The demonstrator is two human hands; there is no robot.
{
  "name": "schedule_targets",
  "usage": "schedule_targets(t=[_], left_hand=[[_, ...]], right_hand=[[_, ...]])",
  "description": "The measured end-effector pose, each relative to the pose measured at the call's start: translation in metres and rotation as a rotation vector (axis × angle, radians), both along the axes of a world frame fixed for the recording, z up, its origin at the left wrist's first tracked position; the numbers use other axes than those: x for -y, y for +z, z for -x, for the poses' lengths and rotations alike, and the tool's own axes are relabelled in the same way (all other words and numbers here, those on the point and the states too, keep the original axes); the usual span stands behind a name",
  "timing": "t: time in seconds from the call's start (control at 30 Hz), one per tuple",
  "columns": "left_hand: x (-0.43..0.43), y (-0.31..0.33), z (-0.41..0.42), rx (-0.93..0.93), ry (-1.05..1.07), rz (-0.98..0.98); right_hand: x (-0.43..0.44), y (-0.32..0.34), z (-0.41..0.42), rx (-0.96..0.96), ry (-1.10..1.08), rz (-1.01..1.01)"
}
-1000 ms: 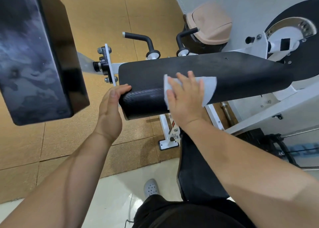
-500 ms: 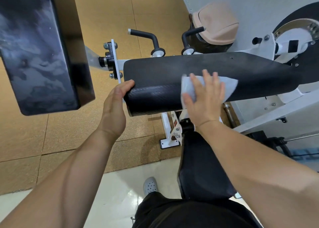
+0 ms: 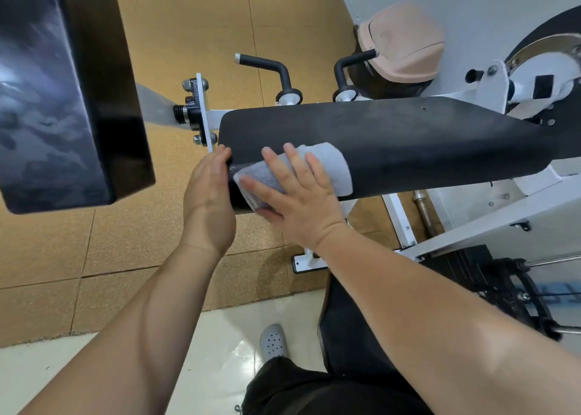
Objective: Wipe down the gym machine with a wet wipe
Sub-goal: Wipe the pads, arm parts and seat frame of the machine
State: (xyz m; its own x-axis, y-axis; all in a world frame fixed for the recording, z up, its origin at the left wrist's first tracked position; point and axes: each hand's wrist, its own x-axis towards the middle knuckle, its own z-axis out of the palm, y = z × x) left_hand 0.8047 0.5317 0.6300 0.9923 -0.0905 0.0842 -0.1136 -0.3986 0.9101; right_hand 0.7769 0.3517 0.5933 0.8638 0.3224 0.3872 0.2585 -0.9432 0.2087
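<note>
Upper left of frame: large black pad [image 3: 63, 94], glossy, well apart from both hands.
Centre left: left hand [image 3: 207, 201] cupped round left end of roller pad [image 3: 424, 141], fingers curled onto its end face.
Centre: wet wipe [image 3: 333, 166], pale, draped over front curve of roller pad near that left end, just beside left hand.
Right hand [image 3: 295, 201] flat on wet wipe, fingers straight and spread, pressing it to pad, gripping nothing.
Bottom centre: grey shoe [image 3: 273, 342] on pale floor.
Upper right: bin [image 3: 402, 47], beige lid, behind machine.
</note>
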Motion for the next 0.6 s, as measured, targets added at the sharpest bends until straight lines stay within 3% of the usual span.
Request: schedule_targets(t=[0.07, 0.2, 0.6], left_hand=[[0.014, 0.007, 0.006, 0.110, 0.061, -0.220], [0.054, 0.020, 0.020, 0.311, -0.027, -0.394], [0.232, 0.048, 0.017, 0.390, -0.322, -0.810]], right_hand=[[0.036, 0.002, 0.005, -0.025, -0.040, -0.001], [0.110, 0.009, 0.023, -0.076, -0.195, -0.037], [0.343, 0.017, 0.067, -0.157, -0.463, -0.236]])
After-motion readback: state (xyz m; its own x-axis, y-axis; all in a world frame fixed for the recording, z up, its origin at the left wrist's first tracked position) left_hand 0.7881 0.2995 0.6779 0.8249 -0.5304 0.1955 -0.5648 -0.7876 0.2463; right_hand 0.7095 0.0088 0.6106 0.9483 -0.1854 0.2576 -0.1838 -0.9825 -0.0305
